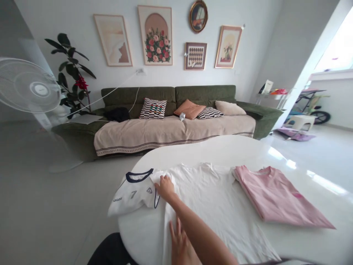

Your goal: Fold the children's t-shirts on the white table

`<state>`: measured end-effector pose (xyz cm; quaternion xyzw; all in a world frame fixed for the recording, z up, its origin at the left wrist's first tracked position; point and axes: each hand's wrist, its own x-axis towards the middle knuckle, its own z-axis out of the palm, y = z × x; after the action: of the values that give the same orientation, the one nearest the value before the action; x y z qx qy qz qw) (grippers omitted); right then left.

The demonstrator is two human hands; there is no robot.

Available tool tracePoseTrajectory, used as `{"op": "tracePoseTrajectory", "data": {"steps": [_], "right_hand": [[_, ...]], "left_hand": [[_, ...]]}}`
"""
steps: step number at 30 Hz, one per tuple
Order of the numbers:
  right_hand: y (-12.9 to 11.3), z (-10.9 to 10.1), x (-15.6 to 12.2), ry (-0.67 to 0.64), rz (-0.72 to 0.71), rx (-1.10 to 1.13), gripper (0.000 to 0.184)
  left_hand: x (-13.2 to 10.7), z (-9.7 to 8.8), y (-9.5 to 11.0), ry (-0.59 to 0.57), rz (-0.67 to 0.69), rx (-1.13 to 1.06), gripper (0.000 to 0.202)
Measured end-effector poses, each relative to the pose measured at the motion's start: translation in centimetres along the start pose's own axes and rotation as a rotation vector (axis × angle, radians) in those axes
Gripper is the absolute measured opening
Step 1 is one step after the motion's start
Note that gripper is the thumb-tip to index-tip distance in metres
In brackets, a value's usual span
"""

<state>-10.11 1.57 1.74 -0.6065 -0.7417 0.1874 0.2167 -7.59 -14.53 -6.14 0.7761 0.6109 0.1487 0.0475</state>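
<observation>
A plain white T-shirt [209, 198] lies spread on the white table, its left side partly hidden by my arm. My right hand [166, 188] reaches across to the shirt's upper left, fingers closed on the fabric near the sleeve. Lower down, my left hand [182, 244] rests flat on the shirt's left edge with fingers apart, partly covered by my right forearm. Beside the right hand is a white jersey [132, 197] with dark trim and a number 7, drooping over the table's left edge. A folded pink T-shirt [278, 198] lies to the right.
The round-edged white table [228, 147] stands before a green sofa [204, 94] with cushions and a beige cover [165, 132]. A white fan [38, 88] and a plant [72, 68] are at the left. A dark-clothed knee [111, 252] shows below the table's edge.
</observation>
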Motion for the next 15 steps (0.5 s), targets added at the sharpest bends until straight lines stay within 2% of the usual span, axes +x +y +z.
{"op": "tracePoseTrajectory", "data": {"steps": [2,4,7,9,12,15], "right_hand": [[-0.4,1.1,0.9,0.013,0.048,0.018,0.029],[-0.5,1.8,1.2,0.017,0.076,0.054,0.024],[-0.5,1.9,1.6,0.036,0.124,0.154,0.025],[-0.1,1.4,2.3,0.060,0.167,0.251,0.022],[1.2,-0.5,3.9,0.092,0.228,0.437,0.015],[3.9,-3.0,5.1,0.085,0.268,0.667,0.023]], "left_hand": [[0.3,0.0,-0.4,0.020,0.028,0.004,0.054],[0.7,-0.3,-0.7,-0.014,0.071,-0.014,0.050],[0.8,-0.8,-0.5,-0.018,0.078,-0.019,0.048],[0.5,-1.0,0.1,0.011,0.024,-0.001,0.051],[0.1,-1.6,0.5,-0.015,-0.063,0.038,0.057],[-0.5,-2.7,-0.5,-0.018,-0.144,0.099,0.060]]}}
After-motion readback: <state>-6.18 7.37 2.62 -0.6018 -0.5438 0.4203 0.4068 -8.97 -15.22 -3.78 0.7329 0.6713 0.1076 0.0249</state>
